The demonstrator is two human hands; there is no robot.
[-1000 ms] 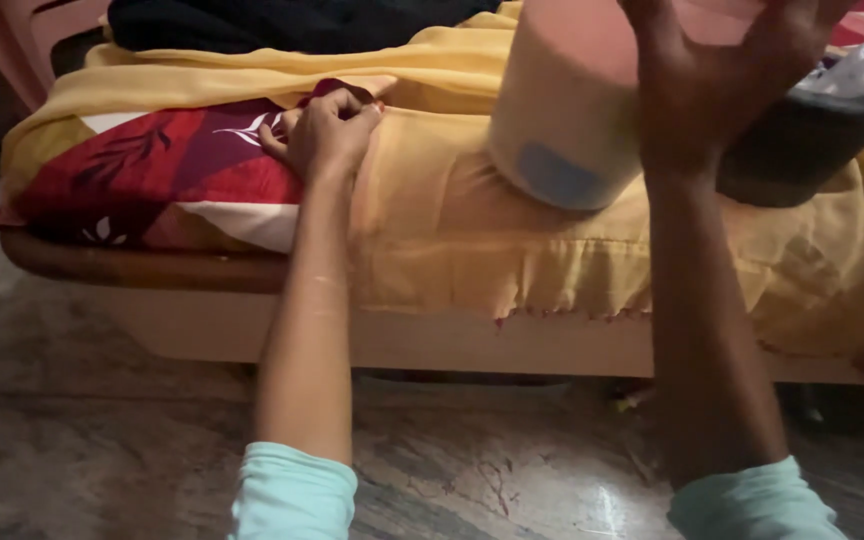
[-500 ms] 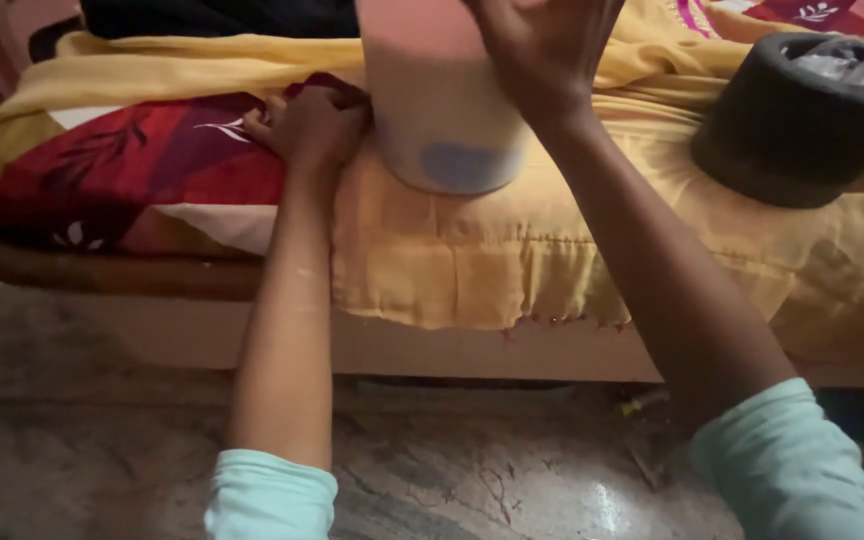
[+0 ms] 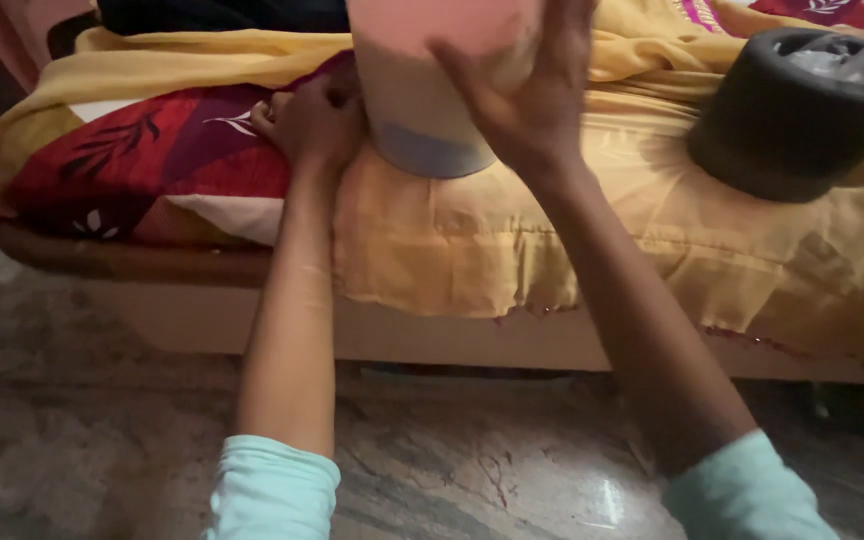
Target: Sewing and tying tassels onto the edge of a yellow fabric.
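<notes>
A round pink and cream tub (image 3: 422, 90) with a bluish base is tilted above the bed. My right hand (image 3: 527, 95) grips its side with the fingers spread over it. To its left, my left hand (image 3: 312, 120) is closed on the edge of the yellow cloth (image 3: 452, 240) where it meets the red leaf-patterned sheet (image 3: 132, 160). The yellow cloth drapes over the bed's front edge. The tub's top is out of view.
A black round container (image 3: 782, 130) with clear plastic in it sits on the bed at the right. A dark bundle (image 3: 212, 15) lies at the back. The bed's wooden frame (image 3: 432, 340) stands on a marbled stone floor (image 3: 72, 430).
My right hand has carried the tub leftward across the bed, until it sits close beside my left hand. My left hand has stayed on the cloth's edge.
</notes>
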